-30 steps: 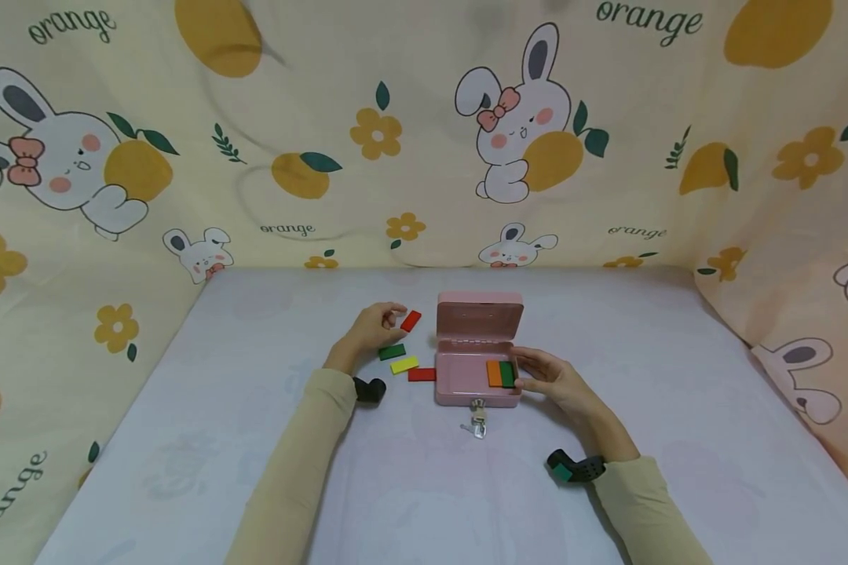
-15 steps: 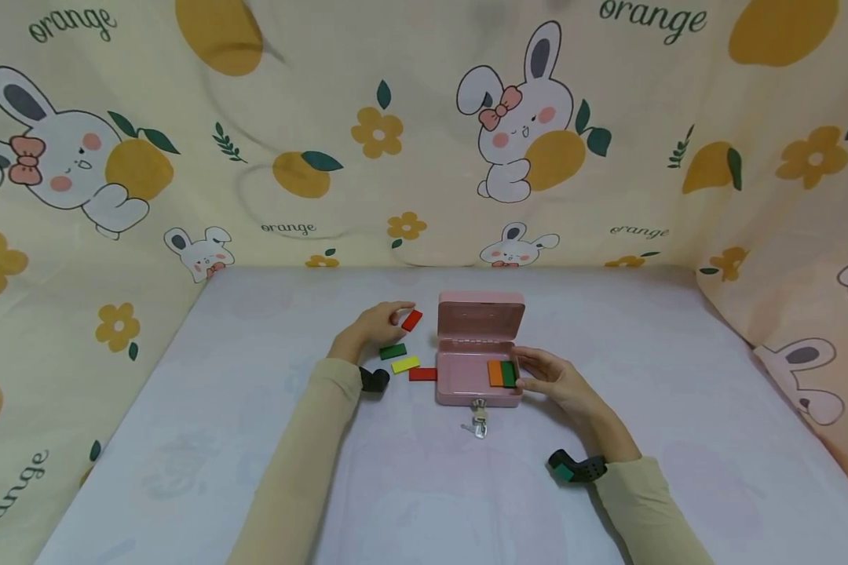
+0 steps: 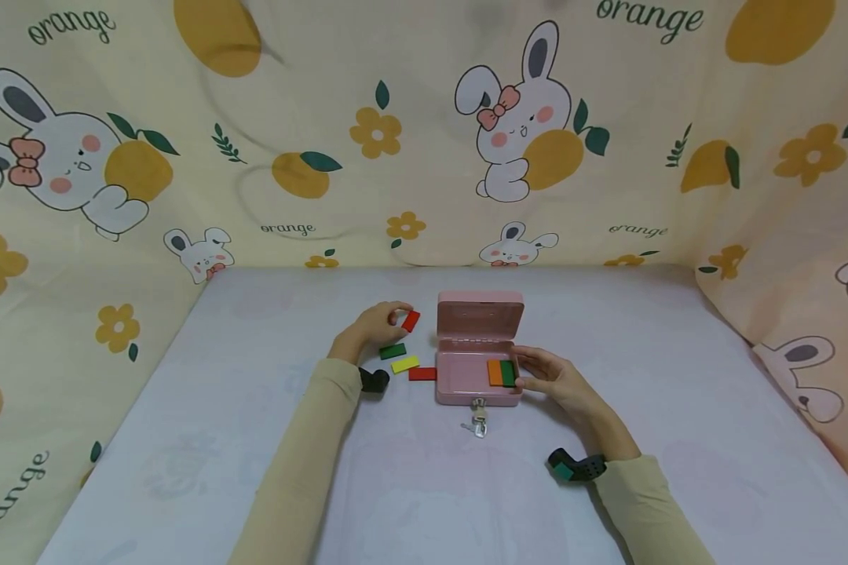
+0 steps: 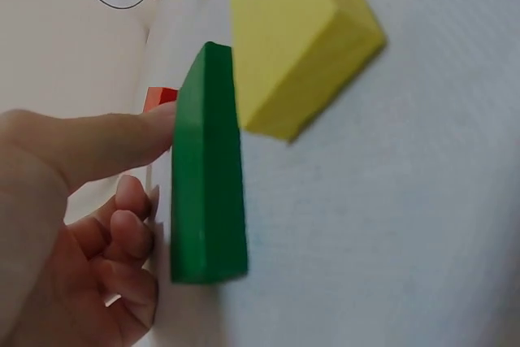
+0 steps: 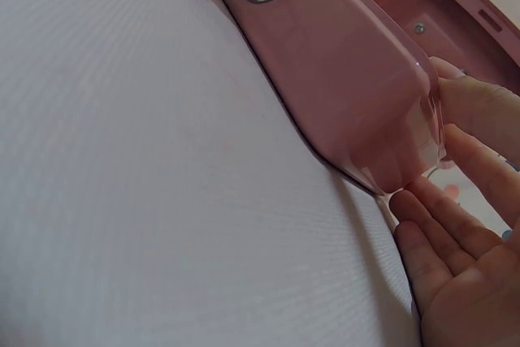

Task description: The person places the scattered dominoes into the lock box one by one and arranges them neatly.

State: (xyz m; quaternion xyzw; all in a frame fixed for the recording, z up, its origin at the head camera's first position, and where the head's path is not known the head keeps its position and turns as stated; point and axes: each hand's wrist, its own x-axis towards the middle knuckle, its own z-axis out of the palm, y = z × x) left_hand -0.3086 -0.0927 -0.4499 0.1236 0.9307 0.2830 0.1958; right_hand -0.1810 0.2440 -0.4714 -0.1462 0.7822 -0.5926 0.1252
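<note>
The left hand [image 3: 376, 325] has thumb and index finger at opposite ends of a red block [image 3: 411, 321], pinching it at the table. In the left wrist view this red block [image 4: 158, 98] shows by the thumb tip, mostly behind a green block [image 4: 207, 176]; the other fingers are curled. An open pink box [image 3: 459, 377] holds an orange block [image 3: 495, 373] and a green block [image 3: 509, 373] side by side at its right. The right hand [image 3: 558, 380] grips the box's right wall, thumb at the rim; the right wrist view shows its fingers outside the box [image 5: 341, 62].
Between the left hand and the box lie a green block [image 3: 392, 351], a yellow block [image 3: 405, 364] and a second red block [image 3: 422, 374], which reaches the box's left side. A lock with keys [image 3: 478, 426] hangs at the box front. Patterned cloth [image 3: 424, 141] stands behind the table.
The left hand has moved slightly right, its index finger reaching over the far end of the red block, which is turned a little. The right hand and the box have stayed put.
</note>
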